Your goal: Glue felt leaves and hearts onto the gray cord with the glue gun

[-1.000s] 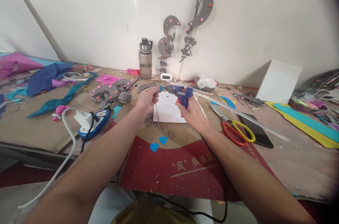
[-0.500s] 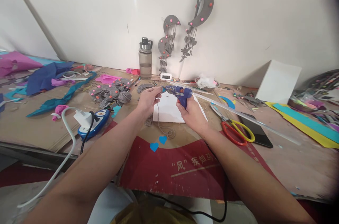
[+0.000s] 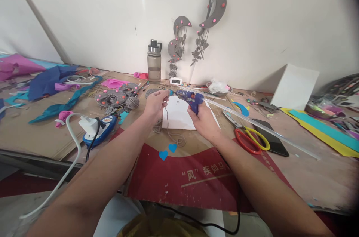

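Observation:
My right hand (image 3: pixel 206 119) is wrapped round the grip of a dark blue hot glue gun (image 3: pixel 193 98) with a long clear glue stick (image 3: pixel 252 122) running out of its back. The gun's nozzle points left, close to my left hand (image 3: pixel 155 103). Between the left thumb and fingertips is a small blue paper piece (image 3: pixel 171 92), its outline mostly covered. Grey yarn (image 3: pixel 168 121) hangs from beneath those fingers and curls on the cardboard. Two blue paper hearts (image 3: pixel 163 155) lie nearer me. Under the gun rests a white sheet (image 3: pixel 179 115).
Red- and yellow-handled scissors (image 3: pixel 252 139) overlap a black phone (image 3: pixel 272 139) at right. A blue power strip (image 3: pixel 99 132) with a white plug stands left. Behind are a water bottle (image 3: pixel 154 63), a small clock (image 3: pixel 175 81) and grey moon hangings (image 3: pixel 214 12) on the wall.
My left hand has shifted slightly left, away from the nozzle, and more of the blue paper piece shows. The right hand and glue gun have barely moved.

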The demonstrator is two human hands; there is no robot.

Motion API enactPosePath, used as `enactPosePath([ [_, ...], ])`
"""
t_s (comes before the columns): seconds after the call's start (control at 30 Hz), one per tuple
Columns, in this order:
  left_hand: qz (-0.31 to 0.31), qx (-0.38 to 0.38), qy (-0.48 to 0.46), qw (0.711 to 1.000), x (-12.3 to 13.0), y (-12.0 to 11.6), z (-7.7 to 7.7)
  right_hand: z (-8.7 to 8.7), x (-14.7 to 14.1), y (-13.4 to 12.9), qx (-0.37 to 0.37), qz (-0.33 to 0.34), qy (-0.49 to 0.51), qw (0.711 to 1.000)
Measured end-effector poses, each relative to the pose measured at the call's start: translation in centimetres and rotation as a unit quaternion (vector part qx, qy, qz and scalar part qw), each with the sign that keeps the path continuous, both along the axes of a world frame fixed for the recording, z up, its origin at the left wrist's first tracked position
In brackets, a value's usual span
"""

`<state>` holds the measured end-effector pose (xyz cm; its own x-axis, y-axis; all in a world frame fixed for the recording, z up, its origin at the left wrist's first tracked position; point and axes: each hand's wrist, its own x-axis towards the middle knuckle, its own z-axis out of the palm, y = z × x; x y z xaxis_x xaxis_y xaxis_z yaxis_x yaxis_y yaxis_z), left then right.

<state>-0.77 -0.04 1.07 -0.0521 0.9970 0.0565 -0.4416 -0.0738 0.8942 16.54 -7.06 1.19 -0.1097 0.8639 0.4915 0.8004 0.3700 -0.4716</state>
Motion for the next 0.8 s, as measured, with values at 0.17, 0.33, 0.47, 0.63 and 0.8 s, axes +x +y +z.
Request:
enactPosePath([
  [0.17,-0.003,-0.001,0.003,1.000,0.11,-0.04,-0.10,0.10,-0.07,-0.11,-0.006,0.002,0.002,1.000],
  [0.33,-0.021,-0.002,0.019,1.000,0.23,0.03,-0.42,0.15,-0.12,-0.24,-0.008,0.003,0.006,1.000],
  [0.47,-0.018,0.001,0.024,1.000,0.25,0.06,-0.42,0.13,-0.09,-0.21,-0.014,0.000,-0.001,1.000],
  [0.63,0.002,0.003,0.017,1.000,0.18,-0.03,-0.18,0.09,-0.01,-0.08,-0.019,-0.003,0.000,1.000],
  [0.8,0.007,0.015,0.016,1.000,-0.10,0.35,-0.30,0.14,-0.09,-0.14,-0.016,0.004,0.017,1.000],
])
